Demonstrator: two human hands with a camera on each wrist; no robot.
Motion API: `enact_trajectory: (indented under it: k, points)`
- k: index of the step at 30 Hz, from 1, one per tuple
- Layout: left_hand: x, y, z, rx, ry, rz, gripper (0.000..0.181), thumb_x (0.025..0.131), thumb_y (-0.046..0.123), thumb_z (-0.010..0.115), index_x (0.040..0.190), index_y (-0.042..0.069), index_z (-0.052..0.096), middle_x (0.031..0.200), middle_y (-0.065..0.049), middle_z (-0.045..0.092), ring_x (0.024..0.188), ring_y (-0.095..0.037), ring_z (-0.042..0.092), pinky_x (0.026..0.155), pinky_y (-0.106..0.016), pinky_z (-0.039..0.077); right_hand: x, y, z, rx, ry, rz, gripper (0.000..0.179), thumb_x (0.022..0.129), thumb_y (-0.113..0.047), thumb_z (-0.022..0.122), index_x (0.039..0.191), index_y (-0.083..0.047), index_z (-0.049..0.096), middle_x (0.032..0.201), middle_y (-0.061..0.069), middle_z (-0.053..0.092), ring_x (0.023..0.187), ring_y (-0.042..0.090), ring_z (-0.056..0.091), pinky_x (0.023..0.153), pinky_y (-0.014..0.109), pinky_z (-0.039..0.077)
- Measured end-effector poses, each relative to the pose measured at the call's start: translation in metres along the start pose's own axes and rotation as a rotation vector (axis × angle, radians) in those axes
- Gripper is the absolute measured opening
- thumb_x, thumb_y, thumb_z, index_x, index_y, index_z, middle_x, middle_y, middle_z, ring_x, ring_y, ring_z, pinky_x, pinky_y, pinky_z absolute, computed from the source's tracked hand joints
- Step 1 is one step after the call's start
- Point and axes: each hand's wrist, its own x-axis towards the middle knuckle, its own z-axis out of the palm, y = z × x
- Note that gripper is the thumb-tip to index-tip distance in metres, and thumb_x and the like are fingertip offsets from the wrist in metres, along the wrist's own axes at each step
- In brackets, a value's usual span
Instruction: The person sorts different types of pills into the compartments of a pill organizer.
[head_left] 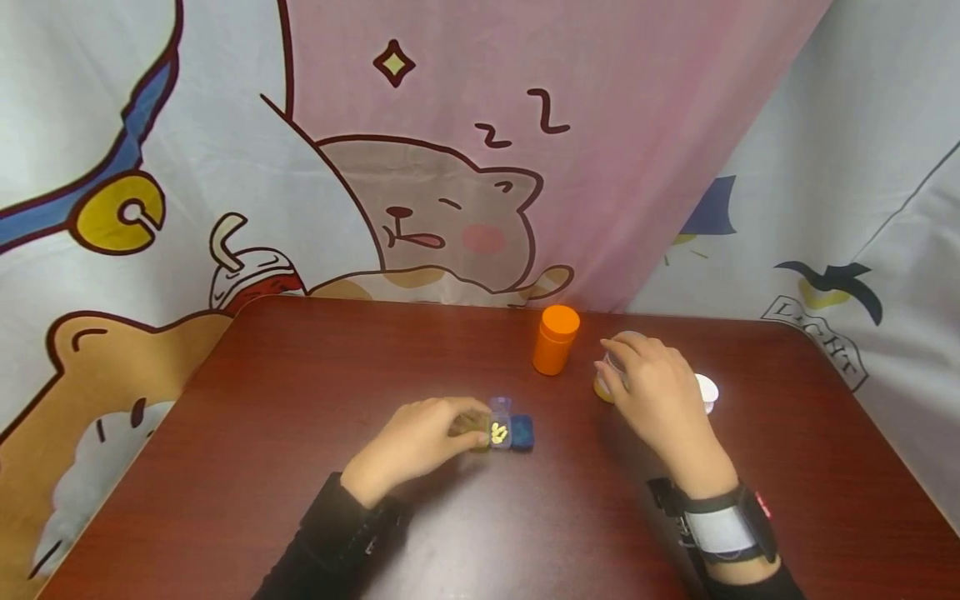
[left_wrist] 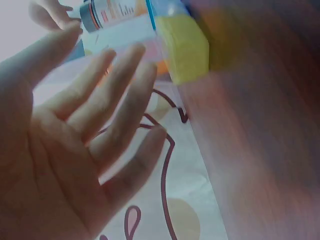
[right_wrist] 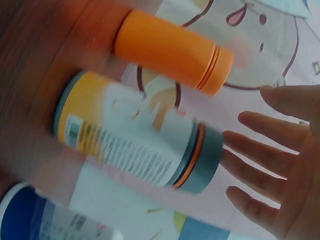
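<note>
A small pill organizer (head_left: 522,432) lies on the table with yellow, clear and blue compartments. The clear middle one has its lid up, and several pale yellow pills (head_left: 499,433) lie inside. My left hand (head_left: 423,437) is at the yellow end; the left wrist view shows its fingers spread, beside the yellow compartment (left_wrist: 186,47). At the right, a bottle with a grey cap and a white and yellow label (right_wrist: 135,130) stands upright. My right hand (head_left: 654,396) reaches over its top, the loosely extended fingers (right_wrist: 260,147) right at the cap.
An orange bottle (head_left: 557,342) with an orange lid stands left of the labelled bottle. Partly behind my right hand is a white-topped container (head_left: 707,392), its side blue and white in the right wrist view. A printed cartoon curtain (head_left: 450,100) hangs behind the brown table (head_left: 300,375).
</note>
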Motion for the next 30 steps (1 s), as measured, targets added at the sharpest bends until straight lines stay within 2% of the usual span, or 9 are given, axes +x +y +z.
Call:
enact_trajectory:
  k: [5, 7, 9, 13, 18, 24, 30]
  points:
    - [0.000, -0.006, 0.000, 0.173, 0.113, -0.072, 0.037, 0.092, 0.032, 0.080, 0.126, 0.018, 0.074, 0.124, -0.001, 0.076, 0.114, -0.025, 0.072, 0.094, -0.051, 0.057, -0.004, -0.024, 0.012, -0.011, -0.034, -0.082, 0.033, 0.092, -0.020, 0.080, 0.119, -0.003, 0.075, 0.115, 0.014, 0.076, 0.108, 0.035, 0.070, 0.095, 0.053, 0.056]
    - [0.000, -0.007, 0.001, 0.238, 0.133, -0.082, 0.041, 0.090, 0.032, 0.082, 0.127, 0.017, 0.074, 0.130, -0.003, 0.074, 0.120, -0.029, 0.070, 0.099, -0.053, 0.055, -0.007, -0.034, 0.019, -0.009, -0.057, -0.125, 0.034, 0.091, -0.022, 0.081, 0.120, -0.004, 0.075, 0.115, 0.012, 0.076, 0.107, 0.034, 0.070, 0.097, 0.052, 0.055]
    - [0.000, -0.008, 0.004, 0.266, 0.141, -0.086, 0.044, 0.088, 0.032, 0.084, 0.127, 0.015, 0.074, 0.129, -0.005, 0.074, 0.120, -0.030, 0.070, 0.100, -0.054, 0.054, -0.010, -0.044, 0.025, -0.009, -0.081, -0.171, 0.036, 0.091, -0.024, 0.081, 0.121, -0.005, 0.075, 0.116, 0.010, 0.076, 0.107, 0.031, 0.070, 0.096, 0.050, 0.056]
    - [0.001, -0.009, 0.010, 0.274, 0.153, -0.046, 0.045, 0.084, 0.034, 0.088, 0.123, 0.013, 0.076, 0.122, -0.004, 0.077, 0.113, -0.030, 0.072, 0.096, -0.052, 0.056, -0.015, -0.058, 0.035, 0.035, -0.170, -0.229, 0.051, 0.089, -0.028, 0.084, 0.133, -0.006, 0.069, 0.130, 0.011, 0.072, 0.114, 0.030, 0.069, 0.098, 0.048, 0.056]
    - [0.001, -0.007, 0.018, 0.310, 0.175, 0.043, 0.044, 0.081, 0.031, 0.091, 0.118, 0.014, 0.076, 0.111, -0.001, 0.078, 0.100, -0.025, 0.072, 0.090, -0.047, 0.058, -0.020, -0.068, 0.041, 0.172, -0.315, -0.221, 0.072, 0.088, -0.027, 0.085, 0.150, -0.007, 0.054, 0.151, 0.012, 0.060, 0.128, 0.030, 0.064, 0.104, 0.051, 0.054]
    - [0.002, -0.005, 0.024, 0.403, 0.213, 0.093, 0.038, 0.079, 0.029, 0.091, 0.111, 0.016, 0.076, 0.101, 0.002, 0.078, 0.089, -0.020, 0.071, 0.081, -0.041, 0.058, -0.024, -0.074, 0.040, 0.281, -0.385, -0.244, 0.068, 0.092, -0.026, 0.081, 0.150, -0.004, 0.053, 0.149, 0.014, 0.060, 0.132, 0.031, 0.061, 0.109, 0.051, 0.051]
    - [0.002, -0.005, 0.026, 0.428, 0.243, 0.105, 0.033, 0.079, 0.026, 0.091, 0.107, 0.015, 0.078, 0.100, 0.002, 0.079, 0.086, -0.019, 0.072, 0.078, -0.039, 0.059, -0.026, -0.080, 0.039, 0.264, -0.354, -0.295, 0.056, 0.093, -0.026, 0.080, 0.140, -0.001, 0.062, 0.135, 0.013, 0.068, 0.122, 0.027, 0.066, 0.105, 0.046, 0.054]
